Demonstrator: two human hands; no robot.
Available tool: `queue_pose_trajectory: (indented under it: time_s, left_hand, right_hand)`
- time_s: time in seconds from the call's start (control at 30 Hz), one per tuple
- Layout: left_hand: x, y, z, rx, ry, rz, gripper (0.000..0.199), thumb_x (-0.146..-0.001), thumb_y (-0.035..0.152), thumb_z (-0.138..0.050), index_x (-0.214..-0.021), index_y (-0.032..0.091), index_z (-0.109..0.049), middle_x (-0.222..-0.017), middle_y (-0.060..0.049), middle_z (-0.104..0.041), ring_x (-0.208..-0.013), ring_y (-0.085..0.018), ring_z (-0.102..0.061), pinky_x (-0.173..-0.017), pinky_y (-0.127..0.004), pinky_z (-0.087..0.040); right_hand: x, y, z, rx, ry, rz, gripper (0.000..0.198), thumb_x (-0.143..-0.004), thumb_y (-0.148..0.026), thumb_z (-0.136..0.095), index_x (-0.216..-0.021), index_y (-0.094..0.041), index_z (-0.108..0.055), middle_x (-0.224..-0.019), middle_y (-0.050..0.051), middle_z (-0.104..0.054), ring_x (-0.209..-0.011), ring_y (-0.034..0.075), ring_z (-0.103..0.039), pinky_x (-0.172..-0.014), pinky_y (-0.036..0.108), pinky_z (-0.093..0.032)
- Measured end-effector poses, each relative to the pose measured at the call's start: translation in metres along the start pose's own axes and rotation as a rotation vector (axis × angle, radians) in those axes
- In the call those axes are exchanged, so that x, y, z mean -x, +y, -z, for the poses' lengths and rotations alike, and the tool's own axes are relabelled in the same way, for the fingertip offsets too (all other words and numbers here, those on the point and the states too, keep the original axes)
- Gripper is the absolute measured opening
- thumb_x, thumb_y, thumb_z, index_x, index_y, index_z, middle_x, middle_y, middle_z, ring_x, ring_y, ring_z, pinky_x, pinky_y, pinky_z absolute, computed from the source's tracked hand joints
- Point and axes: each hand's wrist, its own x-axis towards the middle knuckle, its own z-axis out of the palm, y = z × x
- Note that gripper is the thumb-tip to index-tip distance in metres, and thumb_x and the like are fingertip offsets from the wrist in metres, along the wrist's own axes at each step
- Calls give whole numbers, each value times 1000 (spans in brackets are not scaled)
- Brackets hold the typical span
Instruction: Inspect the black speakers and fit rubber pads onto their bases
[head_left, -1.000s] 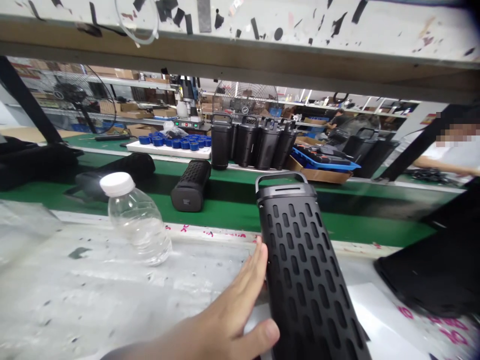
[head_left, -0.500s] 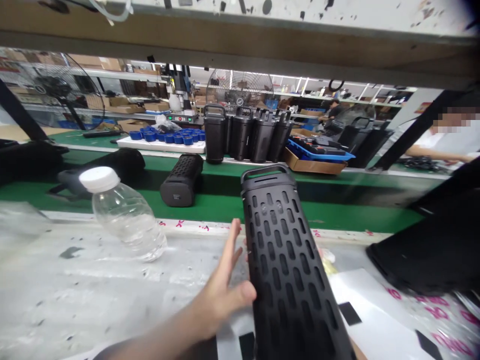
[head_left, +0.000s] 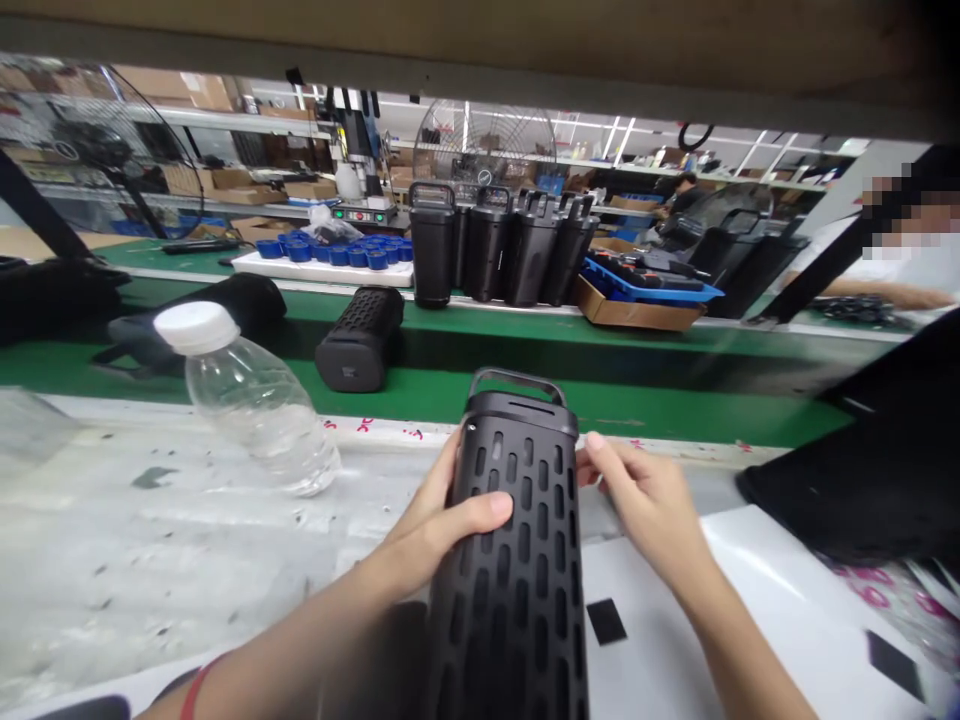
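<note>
Slotted case in left hand; bottle holds clear liquid.

Bright indoor light; dark shadow across green belt; edges blurred.

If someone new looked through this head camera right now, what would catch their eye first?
Probably the tall black case with oblong slots and a loop handle, front and centre, with the left hand gripping its left side and the right hand near its upper right edge. Next, the clear plastic bottle with a white cap on the bench to the left, then the round blue cups clustered on a white tray beyond the green belt.
</note>
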Motion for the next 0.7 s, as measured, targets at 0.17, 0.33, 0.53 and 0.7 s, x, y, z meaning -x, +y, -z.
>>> queue_pose_trajectory:
  time_s: [0.17,0.33,0.53,0.7]
  left_hand:
    - [-6,-19,4,-143,6,153,69,-79,46,-68,-138,20,-45,-138,-11,-58,-126,-32,-54,-102,-41,-45]
    - [-6,-22,5,-162,12,148,69,-80,51,-67,-139,22,-46,-140,-10,-57,-129,-33,-52,-100,-37,-46]
    - [-6,-21,1,-84,43,204,76,-77,51,-72,-143,25,-43,-138,-10,-61,-117,-32,-63,-89,-34,-53]
    - [-3,-20,-5,-10,121,242,83,-76,50,-74,-147,26,-40,-130,-11,-66,-99,-29,-70,-75,-31,-57]
  right_hand:
    - [-12,-6,31,223,172,-17,47,-81,-66,-48,-71,-24,-68,-88,4,-72,-83,24,-63,-78,36,-46]
    - [16,24,66,521,174,-276,84,-71,-75,-44,-127,-16,-62,-142,17,-52,-141,39,-35,-116,56,-27]
    - [92,77,96,626,133,-758,128,-56,-88,-41,-148,1,-34,-150,29,-37,-141,51,-27,-115,70,-18]
    - [167,33,95,614,336,-478,115,-62,-81,-51,-150,-10,-34,-141,24,-51,-129,44,-50,-104,60,-47]
